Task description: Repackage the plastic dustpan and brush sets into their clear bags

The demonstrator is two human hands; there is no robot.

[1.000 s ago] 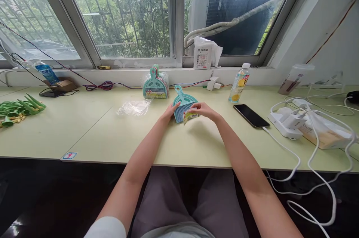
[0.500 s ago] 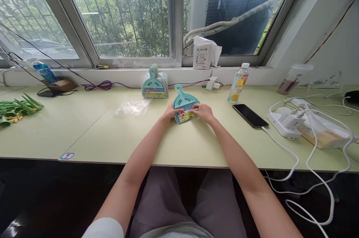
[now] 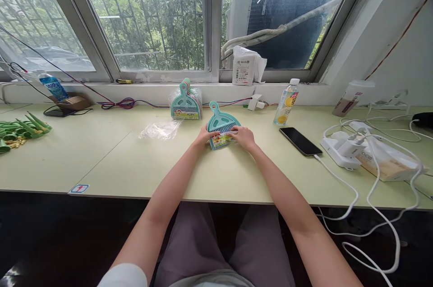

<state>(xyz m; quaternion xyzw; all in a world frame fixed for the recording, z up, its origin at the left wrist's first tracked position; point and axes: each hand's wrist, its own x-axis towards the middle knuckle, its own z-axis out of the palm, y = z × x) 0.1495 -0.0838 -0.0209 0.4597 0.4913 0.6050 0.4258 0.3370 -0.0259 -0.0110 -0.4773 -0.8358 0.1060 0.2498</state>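
A teal mini dustpan with a brush set in it (image 3: 221, 121) rests on the table before me, its handle pointing away and a colourful printed label across its lower part. My left hand (image 3: 204, 135) grips its left edge, thumb over the front. At the right edge, my right hand (image 3: 244, 136) is closed, with thumb and fingers pinching the label's upper right side. Behind and to the left stands a clear-wrapped stack of similar dustpan sets (image 3: 185, 103). Crumpled clear plastic wrap (image 3: 160, 130) lies just in front of that stack.
To the right are a drink bottle (image 3: 286, 102), a black phone (image 3: 300, 141) on a cable, a white power strip (image 3: 341, 152) and a tissue pack (image 3: 389, 163). Green cone-shaped pieces (image 3: 23, 131) lie far left. A tissue package (image 3: 244, 68) stands on the windowsill.
The view has shifted very slightly. Both hands keep their hold on the dustpan set, and my right hand has moved slightly left along the label.
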